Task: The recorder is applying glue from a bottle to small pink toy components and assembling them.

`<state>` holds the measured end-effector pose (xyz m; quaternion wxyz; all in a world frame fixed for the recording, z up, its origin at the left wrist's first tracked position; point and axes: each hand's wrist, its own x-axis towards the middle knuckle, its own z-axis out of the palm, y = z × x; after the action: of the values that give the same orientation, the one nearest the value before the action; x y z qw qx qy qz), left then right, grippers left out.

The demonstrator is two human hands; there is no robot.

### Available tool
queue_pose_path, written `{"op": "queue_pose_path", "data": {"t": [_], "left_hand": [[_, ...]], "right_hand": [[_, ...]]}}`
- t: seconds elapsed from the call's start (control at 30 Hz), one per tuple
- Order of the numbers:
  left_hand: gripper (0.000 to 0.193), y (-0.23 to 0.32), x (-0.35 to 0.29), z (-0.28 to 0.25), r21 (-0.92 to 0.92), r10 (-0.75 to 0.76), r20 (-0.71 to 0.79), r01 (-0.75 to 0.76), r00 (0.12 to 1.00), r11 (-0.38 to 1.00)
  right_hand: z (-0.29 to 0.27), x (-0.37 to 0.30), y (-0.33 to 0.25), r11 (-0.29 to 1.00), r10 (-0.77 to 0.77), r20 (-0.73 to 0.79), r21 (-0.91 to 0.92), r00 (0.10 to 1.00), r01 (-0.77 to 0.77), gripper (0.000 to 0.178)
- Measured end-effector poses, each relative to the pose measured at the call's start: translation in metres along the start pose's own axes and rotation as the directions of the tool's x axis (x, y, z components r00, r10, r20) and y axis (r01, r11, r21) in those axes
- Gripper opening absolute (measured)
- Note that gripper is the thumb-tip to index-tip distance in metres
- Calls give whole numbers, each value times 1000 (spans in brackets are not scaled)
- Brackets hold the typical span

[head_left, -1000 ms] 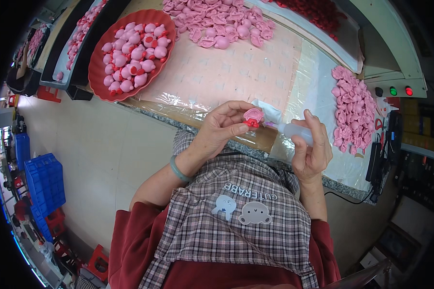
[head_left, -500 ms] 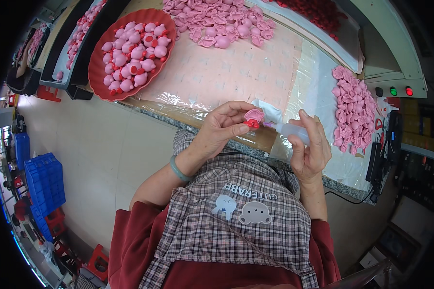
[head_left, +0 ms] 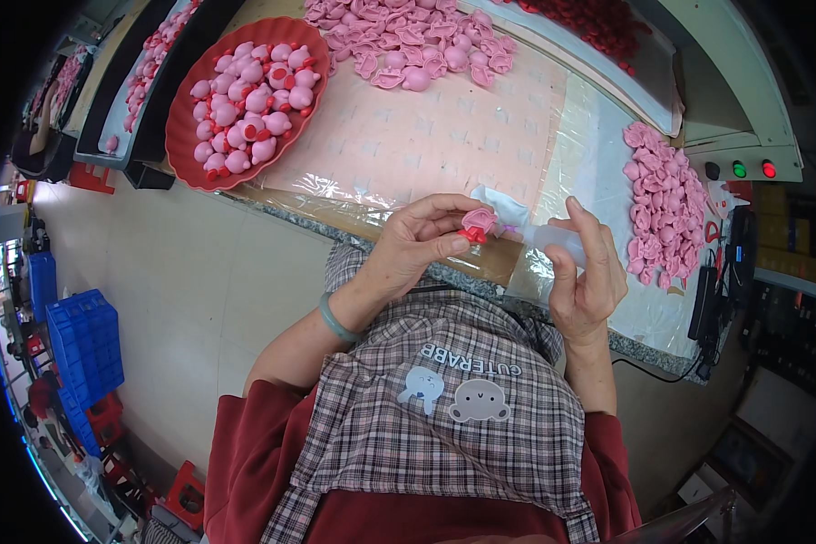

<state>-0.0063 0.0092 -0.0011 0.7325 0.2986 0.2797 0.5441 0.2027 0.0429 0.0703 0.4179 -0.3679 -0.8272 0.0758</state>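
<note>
Between the thumb and fingers of my left hand (head_left: 423,238) is a small pink-and-red plastic toy part (head_left: 477,224), its hollow pink shell above a red piece. My right hand (head_left: 589,279) grips a translucent squeeze bottle (head_left: 558,240) with a thin purple tip. That tip points left at the toy part, very close to it; whether they touch I cannot tell. Both hands are over the table's near edge. Just behind the bottle tip lies a small white cloth or paper (head_left: 503,207).
A red fluted bowl (head_left: 179,136) of pink-and-red figures stands at the left. Pink shells (head_left: 417,41) heap at the back, and more pink parts (head_left: 666,208) lie at the right. Red pieces (head_left: 589,32) fill a tray behind. Blue crates (head_left: 86,335) stand on the floor.
My right hand and the bottle have shifted slightly right, and the tip has drawn a little away from the toy part. The toy part has turned slightly in my left hand.
</note>
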Motion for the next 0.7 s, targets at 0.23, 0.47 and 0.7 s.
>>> {"op": "queue_pose_path", "data": {"t": [0.23,0.47,0.7], "left_hand": [[44,-2,1,-2,28,14,-6,-14,1000,1000],[44,-3,1,-2,15,24,2,-24,1000,1000],[43,-2,0,-2,-31,16,-12,-16,1000,999]], "right_hand": [[1,1,1,1000,-3,-20,-27,1000,3,45],[-2,-1,-4,999,32,57,19,998,-33,40],[-2,-1,-7,999,27,82,40,996,-30,40]]}}
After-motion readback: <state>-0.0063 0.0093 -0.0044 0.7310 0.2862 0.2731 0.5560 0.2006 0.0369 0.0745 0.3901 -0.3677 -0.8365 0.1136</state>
